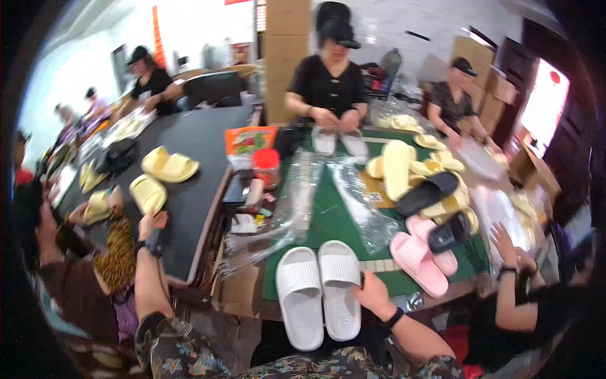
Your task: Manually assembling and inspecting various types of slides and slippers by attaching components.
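Note:
On the black table to the left, my left hand point(152, 223) grips the near end of a pale yellow slide slipper point(148, 192). Another yellow slipper point(170, 165) lies just beyond it. In front of me, two white slide slippers point(300, 297) sit side by side at the green table's near edge, toes pointing away. My right hand point(374, 294) is closed on the side of the right-hand white slipper point(341, 297), with its fingers partly hidden. Pink slippers point(416, 262) and black slippers point(429, 192) lie to the right of that hand.
Clear plastic bags point(360, 202) lie on the green table point(325, 218). A red-lidded jar point(266, 167) stands by its left edge. Several yellow slippers point(396, 170) are heaped at right. Co-workers sit close on both sides; one opposite handles grey-white slippers point(324, 141). Cardboard boxes point(287, 63) stand behind.

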Action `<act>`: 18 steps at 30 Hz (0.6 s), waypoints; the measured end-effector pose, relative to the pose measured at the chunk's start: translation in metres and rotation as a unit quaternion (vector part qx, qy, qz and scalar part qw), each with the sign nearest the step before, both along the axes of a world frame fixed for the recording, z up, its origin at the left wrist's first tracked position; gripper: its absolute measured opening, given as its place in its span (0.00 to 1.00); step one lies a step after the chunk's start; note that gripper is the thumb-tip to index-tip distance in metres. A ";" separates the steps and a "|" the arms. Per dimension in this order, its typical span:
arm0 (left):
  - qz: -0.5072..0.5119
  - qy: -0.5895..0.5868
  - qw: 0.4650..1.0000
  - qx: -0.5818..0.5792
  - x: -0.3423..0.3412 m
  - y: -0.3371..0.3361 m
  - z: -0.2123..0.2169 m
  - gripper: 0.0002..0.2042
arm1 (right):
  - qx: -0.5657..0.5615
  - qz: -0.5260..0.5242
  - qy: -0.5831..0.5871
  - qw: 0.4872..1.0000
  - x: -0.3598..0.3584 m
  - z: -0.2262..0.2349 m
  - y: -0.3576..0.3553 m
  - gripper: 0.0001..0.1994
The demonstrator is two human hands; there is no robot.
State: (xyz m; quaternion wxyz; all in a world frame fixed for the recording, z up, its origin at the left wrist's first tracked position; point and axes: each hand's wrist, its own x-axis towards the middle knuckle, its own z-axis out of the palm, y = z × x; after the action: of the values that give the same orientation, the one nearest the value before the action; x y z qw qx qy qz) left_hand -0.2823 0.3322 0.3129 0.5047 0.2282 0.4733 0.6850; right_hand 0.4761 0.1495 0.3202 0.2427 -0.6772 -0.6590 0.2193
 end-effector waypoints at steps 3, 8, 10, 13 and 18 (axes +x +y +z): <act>0.054 -0.105 0.985 0.129 0.068 0.033 -0.019 0.19 | -0.013 -0.050 0.023 0.998 0.026 0.000 -0.003 0.19; 0.042 0.040 0.995 0.076 0.135 0.002 0.024 0.15 | 0.149 -0.103 0.060 0.982 0.085 0.040 0.003 0.18; 0.061 0.048 0.996 0.044 0.167 -0.032 0.057 0.13 | 0.258 -0.110 0.037 0.959 0.112 0.076 0.009 0.17; 0.014 0.079 0.989 0.121 0.223 -0.097 0.100 0.11 | 0.210 -0.256 0.005 0.944 0.154 0.150 0.025 0.20; -0.089 0.131 0.984 0.086 0.320 -0.152 0.150 0.11 | 0.450 -0.281 -0.221 0.819 0.238 0.148 0.045 0.26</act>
State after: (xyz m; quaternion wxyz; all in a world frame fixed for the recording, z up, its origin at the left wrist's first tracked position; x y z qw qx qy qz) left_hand 0.0372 0.1804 0.4624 0.4755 0.3998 0.4524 0.6398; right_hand 0.7139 0.1949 0.4681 0.4194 -0.6789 -0.5012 -0.3346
